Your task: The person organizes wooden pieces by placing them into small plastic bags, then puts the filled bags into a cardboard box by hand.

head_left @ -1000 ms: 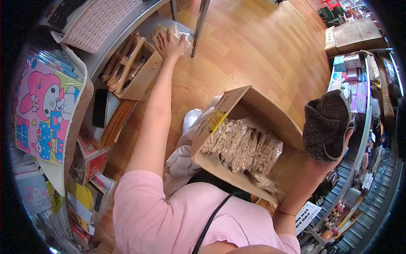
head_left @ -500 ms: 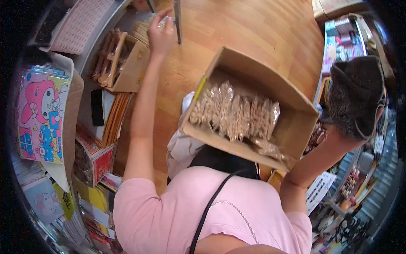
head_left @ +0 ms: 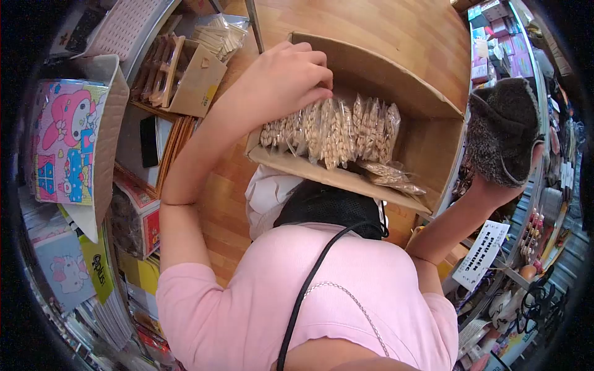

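Note:
An open cardboard box (head_left: 427, 151) is in front of my body, with several clear bags of small wooden pieces (head_left: 337, 133) standing in a row inside. One more bag (head_left: 393, 178) lies flat near its lower right corner. My left hand (head_left: 294, 74) reaches over the box's left side, its fingers curled above the row; what they hold, if anything, is hidden. At the right, a dark fuzzy cloth (head_left: 504, 133) covers most of my right hand (head_left: 507, 185), whose fingers cannot be seen.
To the left are a shelf with a wooden rack (head_left: 167, 74), a bag of sticks (head_left: 219, 37) and a carton of cartoon-covered packs (head_left: 65, 145). Crowded shelves (head_left: 510, 46) and a white printed sign (head_left: 481, 255) stand at the right. Wooden floor (head_left: 371, 21) shows beyond the box.
My left hand has moved right and down, from beside the shelf to the box. Its fingers, apart before, are now curled. The cloth on my right hand appears slightly further left.

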Tool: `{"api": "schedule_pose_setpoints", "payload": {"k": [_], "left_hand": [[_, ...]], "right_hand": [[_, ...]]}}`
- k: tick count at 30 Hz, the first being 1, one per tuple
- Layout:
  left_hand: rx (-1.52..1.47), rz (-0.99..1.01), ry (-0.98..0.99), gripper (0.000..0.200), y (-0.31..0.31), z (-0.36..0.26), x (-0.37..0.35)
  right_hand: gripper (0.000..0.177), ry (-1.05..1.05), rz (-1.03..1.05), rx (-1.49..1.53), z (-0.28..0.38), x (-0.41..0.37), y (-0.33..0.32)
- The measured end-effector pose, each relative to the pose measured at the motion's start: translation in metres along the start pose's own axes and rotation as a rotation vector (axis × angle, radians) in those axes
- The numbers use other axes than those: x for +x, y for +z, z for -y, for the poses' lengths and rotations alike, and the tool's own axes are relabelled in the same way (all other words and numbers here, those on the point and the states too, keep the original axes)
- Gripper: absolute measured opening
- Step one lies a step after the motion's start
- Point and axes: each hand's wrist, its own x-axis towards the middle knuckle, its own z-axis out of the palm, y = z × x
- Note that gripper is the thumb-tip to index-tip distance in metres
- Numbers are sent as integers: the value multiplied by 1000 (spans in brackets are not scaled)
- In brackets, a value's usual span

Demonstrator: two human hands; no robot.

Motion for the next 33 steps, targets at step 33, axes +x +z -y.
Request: {"api": "schedule_pose_setpoints", "payload": {"k": [33], "left_hand": [[-213, -135, -574, 19, -21, -7, -10]], "right_hand": [[49, 76, 38, 52, -8, -4, -37]]}}
